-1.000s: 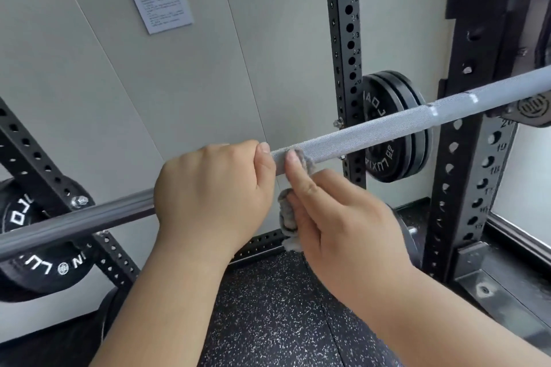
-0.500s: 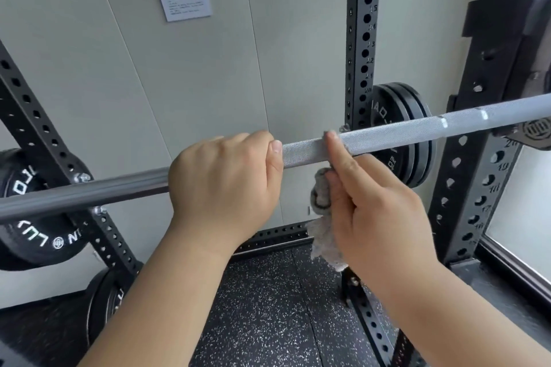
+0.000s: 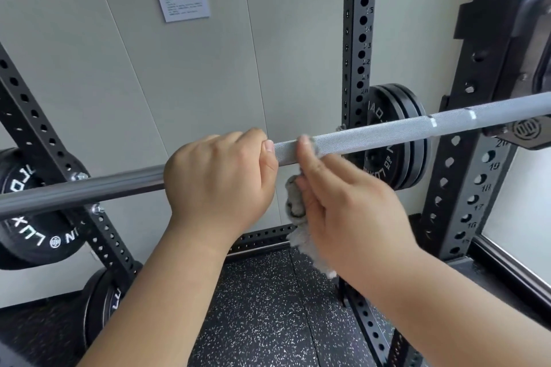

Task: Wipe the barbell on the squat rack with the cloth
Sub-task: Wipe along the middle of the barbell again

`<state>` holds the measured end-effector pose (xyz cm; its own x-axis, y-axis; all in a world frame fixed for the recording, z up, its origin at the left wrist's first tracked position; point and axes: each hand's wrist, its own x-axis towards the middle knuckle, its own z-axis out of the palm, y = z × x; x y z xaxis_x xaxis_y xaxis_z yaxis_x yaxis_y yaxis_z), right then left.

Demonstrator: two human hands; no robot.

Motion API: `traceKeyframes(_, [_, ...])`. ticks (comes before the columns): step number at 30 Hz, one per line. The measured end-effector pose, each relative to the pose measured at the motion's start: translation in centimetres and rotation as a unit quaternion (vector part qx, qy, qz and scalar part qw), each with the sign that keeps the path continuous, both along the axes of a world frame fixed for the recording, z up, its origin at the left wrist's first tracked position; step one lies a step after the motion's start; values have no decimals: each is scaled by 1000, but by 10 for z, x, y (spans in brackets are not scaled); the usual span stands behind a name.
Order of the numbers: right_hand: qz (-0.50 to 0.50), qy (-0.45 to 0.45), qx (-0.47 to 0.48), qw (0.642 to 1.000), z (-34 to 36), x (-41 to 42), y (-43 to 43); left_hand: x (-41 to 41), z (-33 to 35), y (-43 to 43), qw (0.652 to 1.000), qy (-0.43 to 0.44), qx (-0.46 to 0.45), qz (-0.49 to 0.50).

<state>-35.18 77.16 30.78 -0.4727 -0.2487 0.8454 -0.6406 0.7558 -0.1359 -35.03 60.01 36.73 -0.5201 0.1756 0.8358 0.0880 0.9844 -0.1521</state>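
— Two hands are on the long grey steel barbell (image 3: pixel 387 135), look. The left hand (image 3: pixel 220 179) has its fingers curled over the bar and clenches it. The right hand (image 3: pixel 351 211) holds the small grey fluffy cloth (image 3: pixel 293 202) against the rough knurled part, just beside the left one.

— And where does the bar lie?

— Across the black perforated steel squat rack (image 3: pixel 356 39), in front of the round black weight plates (image 3: pixel 396 104). Its left part is smooth and dark, and its right part is knurled.

— What can go wrong, in your opinion?

— Mostly the cloth, I think. Only a small fold of it sits at the bar, beside the tip of the right thumb. The bigger part hangs in a bunch under the bar, against the palm. If the hand slides along, the knurling may catch the fibres and pull the fold out. Then bare skin rubs on the metal and that stretch gets no wiping. With a loose grip the cloth could also drop on the black speckled rubber floor (image 3: pixel 262 307).

— Do the right fingers go around the bar?

— I cannot tell, they are hidden behind the back of the hand. I see only one digit, the thumb I believe, lying up the front of the bar. So the back and the underside may be missed, but this is only my guess.
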Motion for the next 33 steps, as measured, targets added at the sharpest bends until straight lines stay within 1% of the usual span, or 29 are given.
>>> traceKeyframes(2, [-11,3,23,1000,3,1,1,1,0,0,1000,-1,-2,2])
traceKeyframes(4, [-36,30,-10,999,7,-2,9,-1,-1,2,1000,-1,5,15])
traceKeyframes(6, [-51,22,-39,998,6,-3,10,-3,0,5,999,0,19,35])
traceKeyframes(9, [-19,3,-1,1000,0,5,-5,-3,0,7,999,2,24,45])
traceKeyframes(11, [-26,12,5,1000,2,4,-4,-3,0,6,999,2,20,39])
traceKeyframes(13, [-55,21,-30,998,7,-2,4,-3,1,6,999,3,21,36])
traceKeyframes(15, [-56,16,-50,997,7,-2,5,-3,1,7,999,5,24,35])
traceKeyframes(17, [-28,15,-22,999,-1,4,-4,-4,1,8,999,9,23,36])
traceKeyframes(19, [-24,32,-4,999,-6,6,-6,-4,0,7,999,10,23,35])
traceKeyframes(20, [-33,34,-12,999,-5,3,-2,-4,0,6,999,10,23,34])
traceKeyframes(23, [-52,11,-77,996,-1,-4,11,-4,-1,5,999,13,20,33])
traceKeyframes(24, [-51,7,-83,995,-2,-3,11,-5,-2,5,999,17,20,33])
traceKeyframes(27, [-30,23,-30,999,-9,2,3,-6,-2,7,999,23,21,39])
traceKeyframes(29, [-40,30,-17,999,-7,-1,9,-7,-3,7,999,26,24,39])
traceKeyframes(32, [-73,11,-71,995,1,-7,25,-8,-5,6,998,35,26,34])
traceKeyframes(33, [-68,4,-75,995,0,-7,26,-9,-5,6,998,38,26,33])
